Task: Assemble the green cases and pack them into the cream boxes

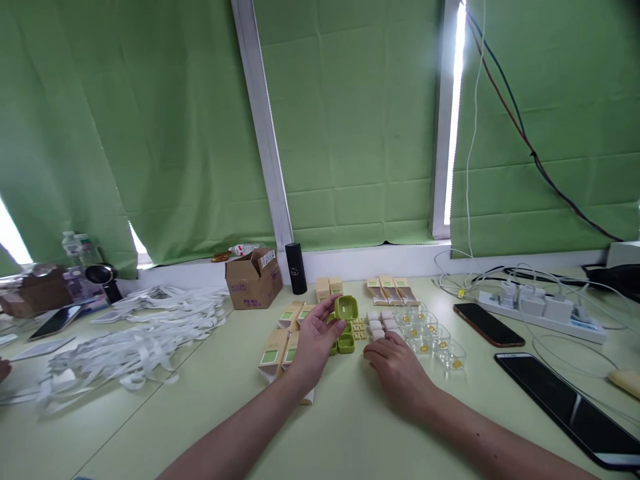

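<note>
My left hand (pixel 319 333) holds a small green container (pixel 347 308) between thumb and fingers, raised above other green containers (pixel 345 343) on the table. Beside the white blocks (pixel 376 325), my right hand (pixel 397 367) rests low with its fingers curled together; whatever its fingertips hold, if anything, is hidden. Small yellowish square pieces (pixel 359 329) lie between the two hands. Clear cups with yellow pieces inside (pixel 424 329) stand in rows right of the white blocks. Opened paper boxes with green labels (pixel 273 353) lie left of my left hand, partly covered by it.
More paper boxes (pixel 391 291) stand farther back, near a black cylinder (pixel 295 268) and a cardboard box (pixel 254 279). White straps (pixel 125 340) are heaped at left. Phones (pixel 490 325), a tablet (pixel 570 403) and a power strip (pixel 543 313) with cables lie right. Another person's fingers (pixel 5 369) show far left.
</note>
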`<state>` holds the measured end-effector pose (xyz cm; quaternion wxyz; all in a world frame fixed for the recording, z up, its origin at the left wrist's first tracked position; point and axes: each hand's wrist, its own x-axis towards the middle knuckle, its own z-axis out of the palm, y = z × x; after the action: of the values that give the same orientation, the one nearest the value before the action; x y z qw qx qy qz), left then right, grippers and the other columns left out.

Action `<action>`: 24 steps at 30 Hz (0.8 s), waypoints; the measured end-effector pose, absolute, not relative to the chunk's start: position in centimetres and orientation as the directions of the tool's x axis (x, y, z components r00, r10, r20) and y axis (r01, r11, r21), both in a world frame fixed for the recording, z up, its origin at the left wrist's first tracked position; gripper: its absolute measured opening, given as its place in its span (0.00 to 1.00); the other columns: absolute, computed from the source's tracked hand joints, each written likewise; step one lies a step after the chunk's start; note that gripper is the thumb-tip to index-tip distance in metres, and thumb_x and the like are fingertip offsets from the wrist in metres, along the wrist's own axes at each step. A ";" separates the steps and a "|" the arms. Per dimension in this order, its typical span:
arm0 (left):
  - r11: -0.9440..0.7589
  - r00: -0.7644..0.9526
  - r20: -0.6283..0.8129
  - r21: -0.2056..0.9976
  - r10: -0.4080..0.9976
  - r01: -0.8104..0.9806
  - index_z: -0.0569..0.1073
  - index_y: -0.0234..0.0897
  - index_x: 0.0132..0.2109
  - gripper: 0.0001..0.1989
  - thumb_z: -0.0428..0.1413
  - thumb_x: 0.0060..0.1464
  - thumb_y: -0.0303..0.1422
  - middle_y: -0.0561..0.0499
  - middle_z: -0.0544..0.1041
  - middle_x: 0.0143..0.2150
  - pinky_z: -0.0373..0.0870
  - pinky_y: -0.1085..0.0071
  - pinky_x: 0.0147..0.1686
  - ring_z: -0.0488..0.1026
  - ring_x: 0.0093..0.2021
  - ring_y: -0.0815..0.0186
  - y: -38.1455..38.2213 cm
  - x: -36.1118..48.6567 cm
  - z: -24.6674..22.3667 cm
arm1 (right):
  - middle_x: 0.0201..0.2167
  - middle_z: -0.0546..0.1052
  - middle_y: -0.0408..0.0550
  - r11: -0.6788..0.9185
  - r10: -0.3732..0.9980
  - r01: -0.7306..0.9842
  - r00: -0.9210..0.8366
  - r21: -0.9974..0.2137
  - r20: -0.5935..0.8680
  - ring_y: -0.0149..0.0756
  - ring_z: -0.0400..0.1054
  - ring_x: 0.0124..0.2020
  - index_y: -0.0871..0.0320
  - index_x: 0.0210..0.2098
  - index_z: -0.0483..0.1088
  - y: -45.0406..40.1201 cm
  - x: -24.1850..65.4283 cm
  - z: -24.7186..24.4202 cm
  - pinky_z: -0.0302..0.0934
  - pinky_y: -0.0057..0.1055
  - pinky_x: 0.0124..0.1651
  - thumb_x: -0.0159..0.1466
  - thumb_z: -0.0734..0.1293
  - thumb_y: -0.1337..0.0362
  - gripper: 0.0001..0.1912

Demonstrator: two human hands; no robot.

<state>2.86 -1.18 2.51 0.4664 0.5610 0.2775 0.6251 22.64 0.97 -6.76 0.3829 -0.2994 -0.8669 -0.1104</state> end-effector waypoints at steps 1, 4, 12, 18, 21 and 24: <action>-0.414 0.062 0.447 0.866 0.892 -0.278 0.76 0.38 0.60 0.31 0.73 0.51 0.39 0.39 0.78 0.61 0.71 0.58 0.62 0.72 0.64 0.50 -1.1 3.2 2.5 | 0.34 0.81 0.48 0.802 0.408 0.596 -0.495 -0.043 0.767 0.39 0.71 0.35 0.58 0.34 0.74 1.0 22.7 -6.9 0.58 0.38 0.46 0.61 0.63 0.82 0.15; -0.410 0.048 0.441 0.864 0.896 -0.293 0.76 0.38 0.59 0.31 0.73 0.50 0.39 0.40 0.79 0.60 0.72 0.58 0.61 0.74 0.62 0.51 -0.5 3.8 1.7 | 0.30 0.79 0.49 0.816 0.372 0.574 -0.431 -0.068 0.822 0.40 0.69 0.33 0.58 0.33 0.73 0.7 22.8 -6.6 0.59 0.36 0.40 0.64 0.61 0.81 0.14; -0.348 0.036 0.371 0.897 0.928 -0.272 0.76 0.37 0.58 0.33 0.75 0.46 0.39 0.40 0.79 0.59 0.73 0.59 0.59 0.76 0.60 0.53 0.7 3.0 -1.5 | 0.41 0.79 0.52 0.887 0.427 0.360 -0.398 -0.290 0.812 0.40 0.74 0.40 0.54 0.48 0.74 -1.1 23.2 -4.5 0.68 0.34 0.40 0.72 0.58 0.75 0.16; -0.323 0.077 0.349 0.917 0.934 -0.233 0.78 0.38 0.56 0.30 0.74 0.46 0.38 0.40 0.80 0.58 0.75 0.61 0.56 0.78 0.55 0.55 0.6 2.9 -2.2 | 0.42 0.80 0.50 0.815 0.577 0.198 -0.197 -0.544 0.793 0.41 0.76 0.44 0.51 0.47 0.76 -1.5 23.4 -3.5 0.71 0.35 0.45 0.75 0.62 0.66 0.10; -0.316 0.108 0.347 0.921 0.932 -0.228 0.79 0.38 0.56 0.30 0.75 0.45 0.38 0.39 0.79 0.58 0.75 0.61 0.54 0.78 0.54 0.54 0.4 3.1 -2.5 | 0.38 0.80 0.49 0.713 0.701 0.139 -0.127 -0.688 0.701 0.40 0.75 0.39 0.52 0.46 0.76 -1.5 23.4 -3.5 0.71 0.34 0.42 0.74 0.65 0.60 0.08; -0.303 0.146 0.342 0.923 0.928 -0.238 0.79 0.39 0.56 0.30 0.75 0.46 0.37 0.40 0.79 0.58 0.75 0.59 0.55 0.78 0.54 0.53 0.2 3.2 -2.7 | 0.34 0.78 0.47 0.625 0.780 0.066 -0.099 -0.778 0.618 0.38 0.74 0.35 0.54 0.46 0.75 -1.3 23.2 -3.7 0.71 0.33 0.40 0.73 0.66 0.56 0.09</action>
<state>3.20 0.16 -2.66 0.5050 0.5640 0.3058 0.5774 23.20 -1.35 -3.68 0.5943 -0.3120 -0.6778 0.3001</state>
